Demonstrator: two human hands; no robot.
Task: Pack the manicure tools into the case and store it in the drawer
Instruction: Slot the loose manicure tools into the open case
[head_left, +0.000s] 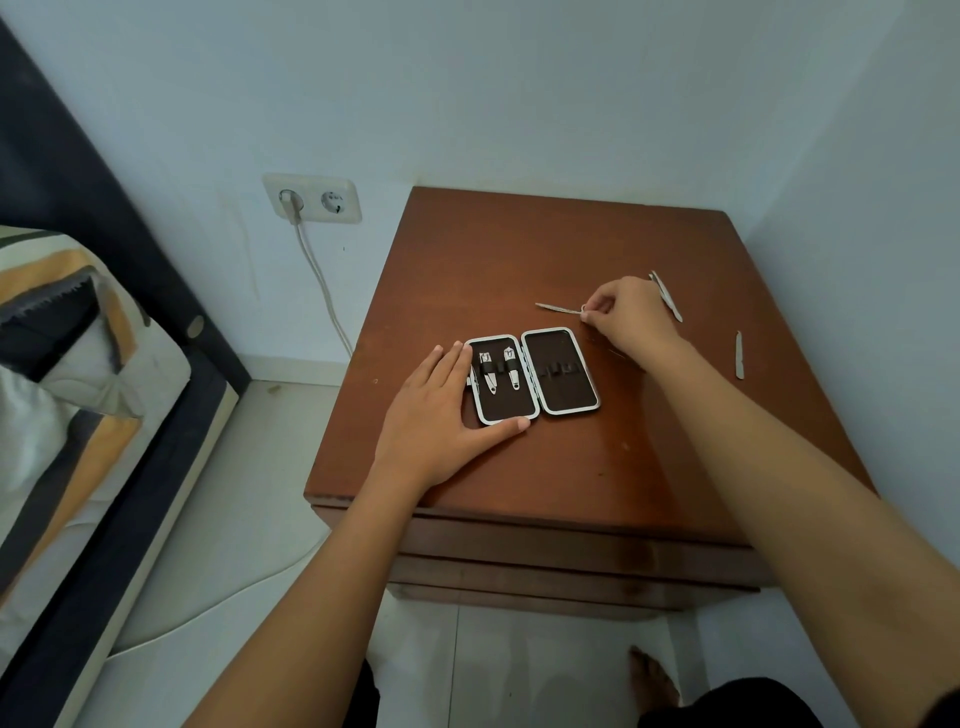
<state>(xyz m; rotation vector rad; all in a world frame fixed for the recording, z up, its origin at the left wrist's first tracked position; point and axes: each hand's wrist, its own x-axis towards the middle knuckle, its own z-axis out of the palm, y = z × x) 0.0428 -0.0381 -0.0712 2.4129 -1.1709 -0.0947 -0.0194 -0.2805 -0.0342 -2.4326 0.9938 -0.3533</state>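
Head view: left hand (441, 410) lies flat, steadying the case (532, 375); right hand (626, 312) pinches a tool (558, 308). That thin tool could slip from so slight a pinch.

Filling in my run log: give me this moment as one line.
left hand: steadies open case | right hand: pinches thin tool | in case: two clippers | loose: tweezers, file

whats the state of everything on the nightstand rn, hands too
case: open flat, right half empty
two clippers: strapped in left half
left hand: flat, steadying case
right hand: pinching thin tool
thin tool: on nightstand, end pinched
tweezers: loose
nail file: loose
drawer: closed
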